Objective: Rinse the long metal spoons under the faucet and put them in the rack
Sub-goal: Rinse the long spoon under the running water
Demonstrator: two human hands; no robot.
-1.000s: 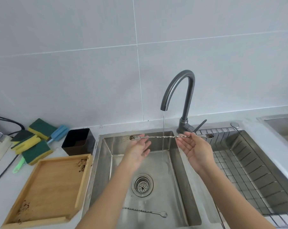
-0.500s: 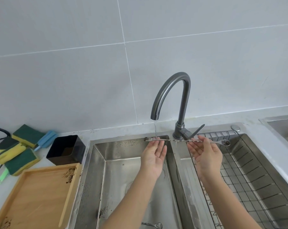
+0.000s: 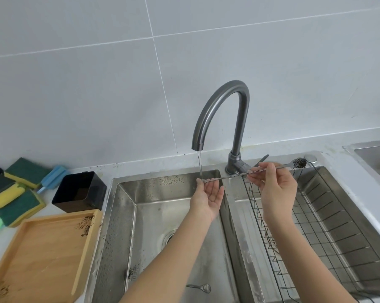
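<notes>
A long twisted metal spoon (image 3: 235, 176) lies level across the sink divider, its dirty bowl (image 3: 299, 162) over the right basin. My right hand (image 3: 276, 189) pinches its stem near the middle. My left hand (image 3: 208, 194) is palm up with straight fingers, its fingertips under the handle end. The grey faucet (image 3: 221, 110) runs a thin stream onto that end. A second spoon (image 3: 199, 287) lies on the floor of the left basin (image 3: 154, 189). The wire rack (image 3: 320, 226) fills the right basin.
A wooden tray (image 3: 42, 254) with dark crumbs lies on the counter at left. Behind it stand a black square cup (image 3: 80, 192), green-and-yellow sponges (image 3: 16, 197) and a blue brush (image 3: 51, 174). Another sink (image 3: 374, 158) is at far right.
The spoon has slid right, so the stream now hits its handle end. My right hand went from an open palm to pinching the stem. The view shifted right.
</notes>
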